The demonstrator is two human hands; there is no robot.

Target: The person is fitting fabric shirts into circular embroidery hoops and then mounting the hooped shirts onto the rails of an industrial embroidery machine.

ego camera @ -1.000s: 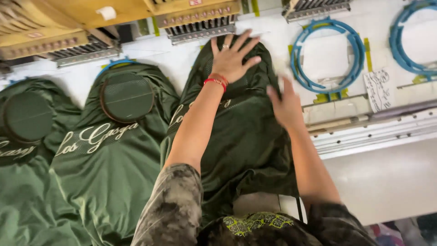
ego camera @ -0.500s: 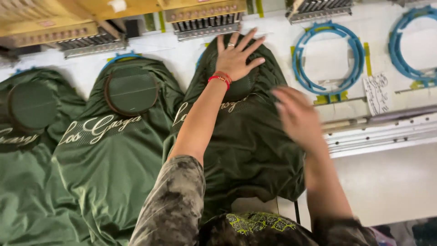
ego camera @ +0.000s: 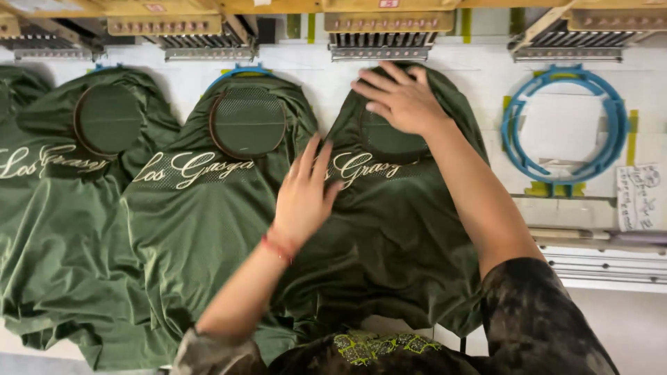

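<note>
Three dark green shirts lie side by side on a white machine table, each with a round hoop near the collar and white script lettering below it. My right hand (ego camera: 401, 99) rests flat, fingers spread, on the hoop (ego camera: 392, 139) of the right-hand shirt (ego camera: 396, 243). My left hand (ego camera: 303, 196), with a red band at the wrist, lies open on the same shirt's left side, beside the lettering. The middle shirt (ego camera: 201, 229) with its hoop (ego camera: 248, 122) and the left shirt (ego camera: 55, 222) are untouched.
An empty blue hoop frame (ego camera: 561, 123) sits on the table to the right, with a paper note (ego camera: 639, 196) below it. Embroidery heads with needle rows (ego camera: 381, 43) run along the top. Metal rails (ego camera: 604, 267) edge the table at the right.
My left hand slid down from the hoop to the lettering. My right hand rose from the shirt's right side onto the hoop. The view shifted, so the shirts sit further right.
</note>
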